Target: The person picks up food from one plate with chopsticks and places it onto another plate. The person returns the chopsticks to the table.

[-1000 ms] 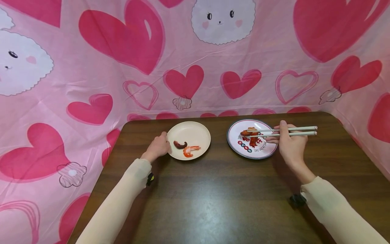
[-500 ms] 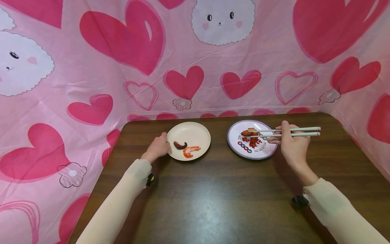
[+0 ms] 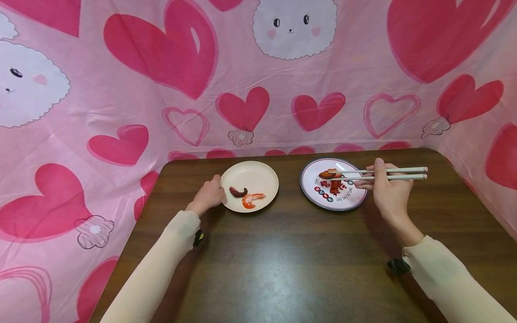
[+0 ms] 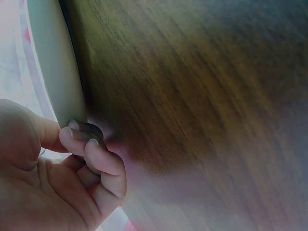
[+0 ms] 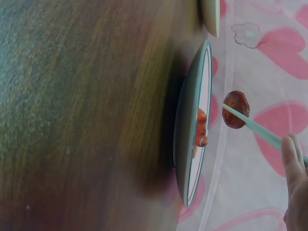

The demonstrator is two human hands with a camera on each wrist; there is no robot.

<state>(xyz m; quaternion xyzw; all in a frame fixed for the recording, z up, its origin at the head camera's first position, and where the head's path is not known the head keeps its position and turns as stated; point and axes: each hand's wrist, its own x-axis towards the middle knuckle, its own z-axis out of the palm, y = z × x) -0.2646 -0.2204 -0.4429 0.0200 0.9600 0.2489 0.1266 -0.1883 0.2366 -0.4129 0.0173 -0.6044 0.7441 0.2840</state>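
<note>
My left hand point(image 3: 209, 194) pinches the left rim of a cream plate point(image 3: 258, 172); in the left wrist view, the thumb and curled fingers meet at that plate's edge. On it lie a dark, curled octopus-like piece point(image 3: 238, 192) and an orange-and-white shrimp point(image 3: 252, 200). My right hand point(image 3: 389, 190) holds a pair of pale green chopsticks point(image 3: 408, 170). Their tips grip a glossy brown, oval food piece point(image 5: 236, 109), raised off the printed white plate point(image 3: 311, 179) in the right wrist view. A reddish-orange food piece point(image 3: 335, 187) still lies on that plate.
Both plates stand near the back of a dark wooden table point(image 3: 266, 260). A pink cloth with hearts point(image 3: 242, 107) hangs behind the table and along its sides. Dark wrist devices point(image 3: 399, 266) sit under the sleeves.
My right hand and the chopsticks have shifted slightly to the right, and the brown piece has moved a little with their tips. My left hand stays on the cream plate's rim.
</note>
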